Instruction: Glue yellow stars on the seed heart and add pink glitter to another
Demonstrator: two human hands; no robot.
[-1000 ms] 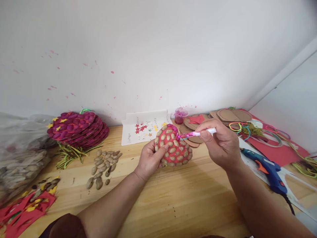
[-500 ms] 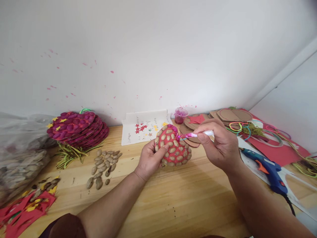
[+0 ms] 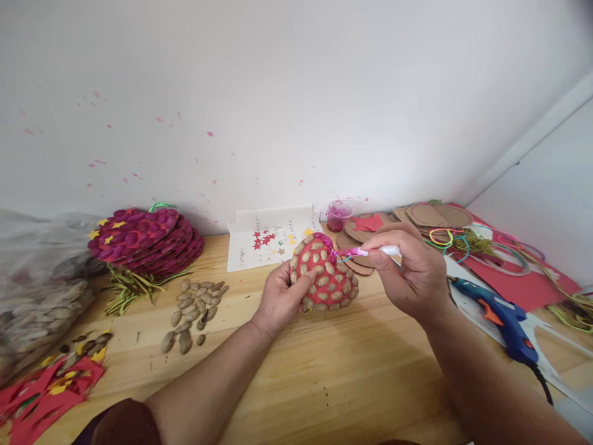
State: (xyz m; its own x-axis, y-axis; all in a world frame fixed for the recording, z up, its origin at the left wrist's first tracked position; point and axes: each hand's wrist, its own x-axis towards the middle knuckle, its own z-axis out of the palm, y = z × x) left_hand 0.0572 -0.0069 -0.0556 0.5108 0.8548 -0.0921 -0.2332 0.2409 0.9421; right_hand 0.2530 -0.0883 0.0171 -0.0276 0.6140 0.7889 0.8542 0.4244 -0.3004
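My left hand [image 3: 286,293] grips the lower left edge of a round red disc [image 3: 319,283] studded with peanuts in their shells, held tilted above the table. Magenta paint coats several peanuts along the disc's upper right edge. A white-handled paintbrush [image 3: 383,250] is pinched in my right hand [image 3: 412,272], its magenta-stained tip touching the disc near that painted edge. Behind the disc stands a clear plastic cup [image 3: 339,217] with magenta paint inside.
At left are a stack of painted purple discs [image 3: 148,241], loose peanuts [image 3: 197,306], red paper scraps [image 3: 55,389] and a plastic bag of peanuts [image 3: 41,309]. A paper sheet [image 3: 241,244] bears cut-out stars. Cardboard discs [image 3: 430,216] and a blue glue gun [image 3: 509,324] lie right.
Almost nothing differs. The brush stays against the disc's painted edge, with only a very slight shift of the disc and my right hand.
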